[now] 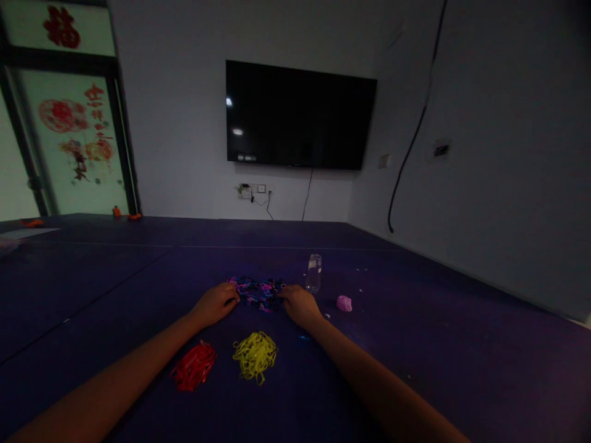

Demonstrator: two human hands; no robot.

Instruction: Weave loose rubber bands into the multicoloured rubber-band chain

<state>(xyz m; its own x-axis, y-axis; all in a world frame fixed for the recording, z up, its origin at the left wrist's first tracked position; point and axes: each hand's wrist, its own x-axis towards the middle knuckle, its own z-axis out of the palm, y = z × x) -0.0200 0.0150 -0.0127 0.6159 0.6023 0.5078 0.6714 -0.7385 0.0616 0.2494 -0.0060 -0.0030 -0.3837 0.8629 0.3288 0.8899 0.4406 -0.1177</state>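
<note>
A loose heap of blue, pink and dark rubber bands (258, 293) lies on the purple surface between my two hands. My left hand (216, 304) is at its left end, fingers curled and thumb bent in against the bands. At the opposite end, my right hand (299, 304) has its fingers bent onto the heap's edge; its fingertips are partly hidden. Nearer to me lie a pile of yellow rubber bands (255, 357) and, to its left, a pile of red rubber bands (194, 367). Both of these are apart from my hands.
A clear bottle (313, 274) stands just beyond my right hand. A pink lump (344, 303) lies right of it, with small scraps around. Small orange objects (133, 216) are at the far left edge of the purple surface (438, 357). A television (300, 117) hangs on the wall.
</note>
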